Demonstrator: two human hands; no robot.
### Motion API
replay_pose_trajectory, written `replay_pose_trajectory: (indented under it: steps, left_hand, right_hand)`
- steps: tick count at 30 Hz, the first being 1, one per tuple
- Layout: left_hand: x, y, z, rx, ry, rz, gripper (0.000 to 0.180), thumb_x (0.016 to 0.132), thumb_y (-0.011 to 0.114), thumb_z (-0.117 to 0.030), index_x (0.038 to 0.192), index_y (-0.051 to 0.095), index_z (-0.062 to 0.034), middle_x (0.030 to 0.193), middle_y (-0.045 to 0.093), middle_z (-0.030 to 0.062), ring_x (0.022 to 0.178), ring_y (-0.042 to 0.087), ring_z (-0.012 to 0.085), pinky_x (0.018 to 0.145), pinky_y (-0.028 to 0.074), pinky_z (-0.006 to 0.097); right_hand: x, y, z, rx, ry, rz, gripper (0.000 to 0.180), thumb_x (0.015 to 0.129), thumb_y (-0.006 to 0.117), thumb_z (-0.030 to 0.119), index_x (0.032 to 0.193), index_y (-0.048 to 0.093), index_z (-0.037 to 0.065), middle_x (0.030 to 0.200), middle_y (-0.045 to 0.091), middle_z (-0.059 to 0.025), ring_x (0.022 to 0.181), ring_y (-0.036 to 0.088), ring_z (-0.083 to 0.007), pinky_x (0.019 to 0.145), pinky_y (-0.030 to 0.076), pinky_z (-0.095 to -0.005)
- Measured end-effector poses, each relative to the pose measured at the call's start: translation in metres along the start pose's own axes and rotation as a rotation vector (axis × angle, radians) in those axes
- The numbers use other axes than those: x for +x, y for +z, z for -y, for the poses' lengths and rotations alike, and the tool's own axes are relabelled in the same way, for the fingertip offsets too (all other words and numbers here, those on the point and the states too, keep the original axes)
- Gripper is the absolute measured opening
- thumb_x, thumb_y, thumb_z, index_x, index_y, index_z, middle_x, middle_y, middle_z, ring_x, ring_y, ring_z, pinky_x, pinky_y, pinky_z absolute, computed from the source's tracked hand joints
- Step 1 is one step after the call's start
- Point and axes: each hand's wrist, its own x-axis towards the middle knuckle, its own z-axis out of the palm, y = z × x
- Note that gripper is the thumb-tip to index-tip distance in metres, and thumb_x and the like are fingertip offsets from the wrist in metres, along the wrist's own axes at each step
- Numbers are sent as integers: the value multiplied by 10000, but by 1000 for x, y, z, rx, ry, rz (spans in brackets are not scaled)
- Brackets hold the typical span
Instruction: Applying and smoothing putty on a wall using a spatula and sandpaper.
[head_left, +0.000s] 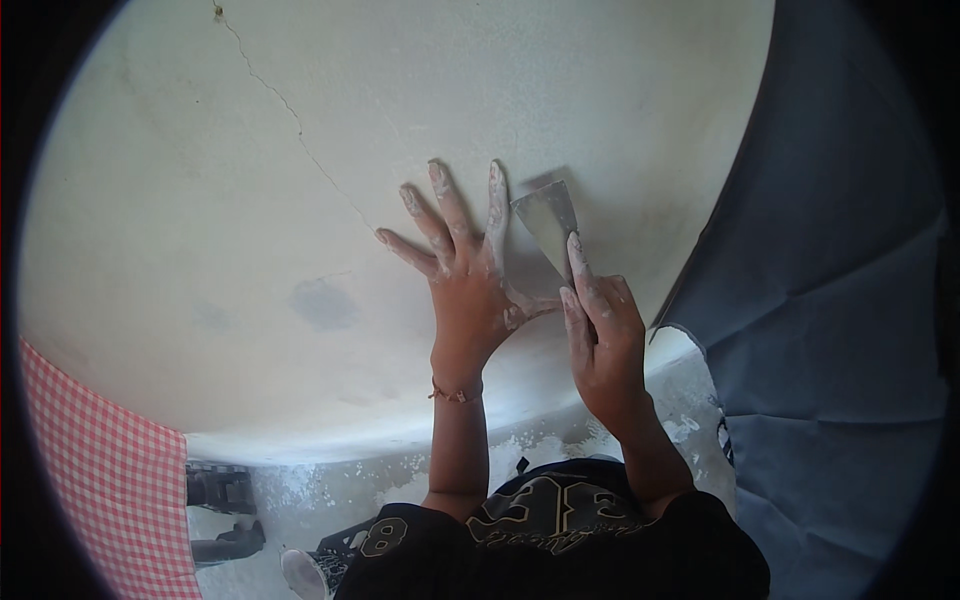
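Note:
My left hand [465,260] lies flat against the pale wall [300,220] with its fingers spread, and white powder or paste coats its fingertips and thumb. Just to its right, my right hand [605,330] grips a putty knife [548,217] with a thin, flaring metal blade. The index finger stretches along the blade, whose wide edge points up and left, close to the left index finger. Whether that edge touches the wall I cannot tell. The knife's handle is mostly hidden in my fingers. A thin crack [300,132] runs down the wall toward my left little finger.
A grey-blue curtain [820,300] hangs along the right side. At the lower left is a pink checked cloth [110,450], beside dark objects [225,490] I cannot make out. White flakes litter the floor [390,475] below. A grey smudge [323,303] marks the wall.

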Motion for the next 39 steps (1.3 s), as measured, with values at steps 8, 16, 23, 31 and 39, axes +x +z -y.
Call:
replay_pose_trajectory:
  steps: [8, 16, 23, 31, 39]
  left_hand:
    - [-1, 4, -3, 83, -19, -18, 1052, 882, 732, -667, 1711, 282, -202, 1751, -118, 320, 1570, -180, 595, 1119, -146, 869]
    - [-3, 10, -1, 94, -28, -104, 941, 871, 773, -308, 1698, 329, -249, 1762, 54, 310, 1592, -28, 610, 1094, -48, 922]
    - [-3, 9, -2, 177, -13, -57, 686, 990, 668, -407, 1612, 491, -180, 1750, -112, 326, 1574, -182, 592, 1128, -140, 863]
    - [-3, 13, 2, 19, -42, -157, 898, 884, 770, -346, 1682, 364, -275, 1766, 77, 292, 1598, -7, 600, 1099, -42, 920]
    - [1, 14, -2, 138, -15, -175, 1014, 807, 803, -621, 1665, 399, -263, 1767, 119, 276, 1606, 31, 578, 1124, 8, 901]
  right_hand:
    - [13, 8, 9, 54, -4, -15, 534, 1062, 606, 81, 1586, 511, 43, 914, 708, -142, 823, 699, -255, 730, 575, -353]
    - [22, 4, 21, 183, 81, 84, 524, 1059, 562, -56, 1576, 507, 4, 1223, 714, -283, 1027, 753, -255, 862, 564, -321]
    - [24, 0, 33, 125, 105, 84, 543, 1052, 571, -55, 1585, 492, 9, 1188, 714, -296, 1008, 761, -279, 866, 574, -340]
    - [33, -9, 40, 113, 119, 155, 542, 1043, 577, -60, 1577, 504, 6, 1068, 725, -275, 933, 765, -293, 841, 576, -348]
    - [33, -17, 36, 27, 28, 87, 529, 1069, 585, 74, 1589, 494, 43, 998, 772, -188, 883, 779, -297, 821, 624, -387]
